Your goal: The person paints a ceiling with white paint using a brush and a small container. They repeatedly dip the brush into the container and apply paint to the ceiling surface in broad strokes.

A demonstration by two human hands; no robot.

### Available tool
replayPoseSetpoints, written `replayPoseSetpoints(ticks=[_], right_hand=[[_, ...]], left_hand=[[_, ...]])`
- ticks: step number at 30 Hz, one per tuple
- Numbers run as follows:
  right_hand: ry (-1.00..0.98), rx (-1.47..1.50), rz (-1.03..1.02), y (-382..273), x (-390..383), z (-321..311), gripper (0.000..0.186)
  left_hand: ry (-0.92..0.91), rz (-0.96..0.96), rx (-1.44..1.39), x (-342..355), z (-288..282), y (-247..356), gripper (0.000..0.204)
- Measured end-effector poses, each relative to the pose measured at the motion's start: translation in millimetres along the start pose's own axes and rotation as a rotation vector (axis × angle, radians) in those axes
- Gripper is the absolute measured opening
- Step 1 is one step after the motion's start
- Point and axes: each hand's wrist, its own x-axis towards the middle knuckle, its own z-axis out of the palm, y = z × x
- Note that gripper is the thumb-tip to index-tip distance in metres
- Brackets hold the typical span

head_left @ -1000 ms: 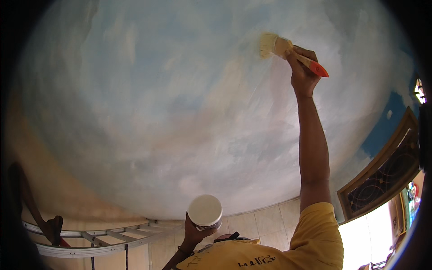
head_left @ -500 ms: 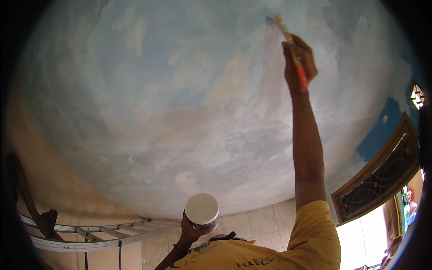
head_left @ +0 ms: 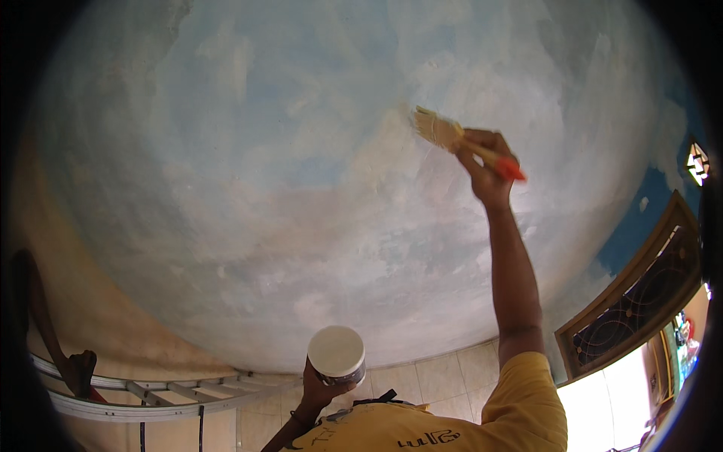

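Note:
My right hand point(head_left: 488, 162) is raised and closed around the handle of a flat paintbrush point(head_left: 439, 129). The brush has pale yellow bristles and a red handle end. Its bristle tips are at the cloudy blue, grey and pinkish painted surface point(head_left: 294, 151); contact is hard to tell. Low in the middle, my left hand point(head_left: 325, 388) grips a round tub point(head_left: 337, 352) from its side. A white round face of the tub shows, and I cannot make out whether it is a lid or paint. Both arms come out of a yellow shirt point(head_left: 452, 422).
At the lower left a metal ladder point(head_left: 113, 410) lies across the view, with another person's foot point(head_left: 79, 373) on it. Pale tiles point(head_left: 437, 377) run below the painted surface. On the right are a framed dark panel point(head_left: 633, 301), a bright opening and a small diamond-shaped window point(head_left: 698, 163).
My right hand has come down with the brush, whose bristles have swung from pointing up to pointing left. The left hand and tub have hardly shifted.

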Motion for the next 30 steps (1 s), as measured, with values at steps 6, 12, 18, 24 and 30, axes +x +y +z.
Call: replayPoseSetpoints(ticks=[6, 12, 18, 24, 30], right_hand=[[-0.027, -0.155, 0.208, 23.7, 102.5, -42.6, 0.016], [0.040, -0.750, -0.330, -1.9, 132.9, -39.3, 0.020], [-0.426, -0.550, -0.582, -17.6, 7.1, 26.4, 0.029], [-0.029, -0.024, 0.042, 12.5, 15.0, -3.0, 0.015], [0.030, -0.247, -0.428, 12.4, 0.6, 21.3, 0.025]], left_hand=[[-0.014, -0.028, 0.038, -0.6, -3.9, -8.3, 0.103], [0.019, -0.036, 0.003, -7.1, -7.4, -2.2, 0.103], [-0.007, -0.016, -0.012, -3.8, -7.4, -7.6, 0.103], [-0.043, -0.015, -0.010, -6.7, -13.1, -14.6, 0.101], [-0.029, -0.041, -0.015, -13.4, -15.0, -10.2, 0.098]])
